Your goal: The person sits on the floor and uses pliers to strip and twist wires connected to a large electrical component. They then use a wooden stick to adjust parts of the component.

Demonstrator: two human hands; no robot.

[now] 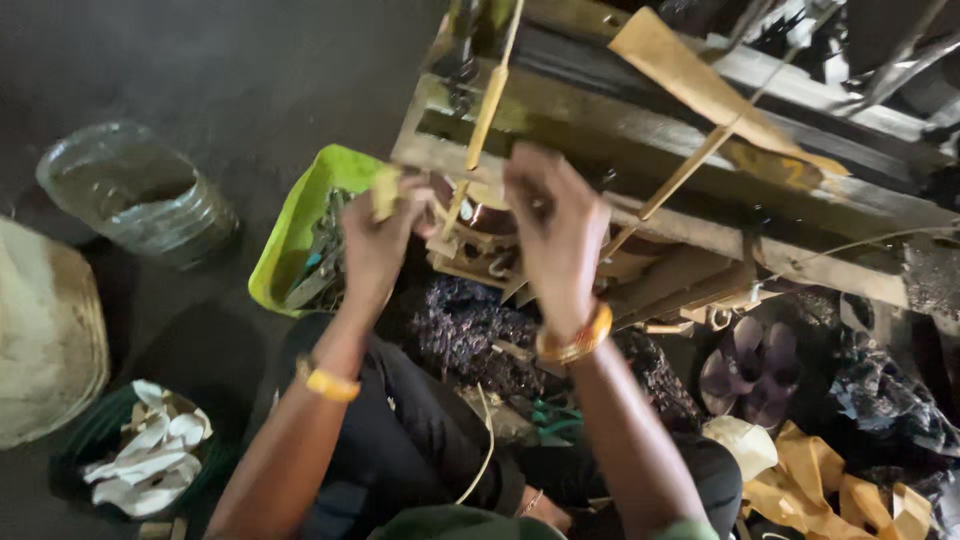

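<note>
Left hand (378, 238) raised at the front edge of a worn wooden frame (640, 150), fingers curled shut round a small pale yellow-green scrap (385, 190) pinched at the top of the fist. Motion blur here, so what the scrap is made of can't be told. Right hand (555, 235) just beside it, back of hand to camera, fingers bent inward at the frame's edge; whether that grip has hold of anything, cannot tell, the fingertips are hidden. Both hands near each other, not touching.

Thin yellow wooden stick (487, 115) hangs down tilted between the hands from above. A second tan stick (690, 170) slants across the frame to the right. Flat tan cardboard-like strip (700, 85) lies on top of the frame.

Lime green plastic tub (290, 235) on the floor just left of the left hand, dark metal bits inside. Gold bangle on each wrist. Dark purple fibrous heap (470, 330) below the hands, at the lap. Clear crumpled plastic bag (135, 190) far left, dark bowl of white scraps (150, 460) lower left, pair of purple sandals (745, 370) on the right.
</note>
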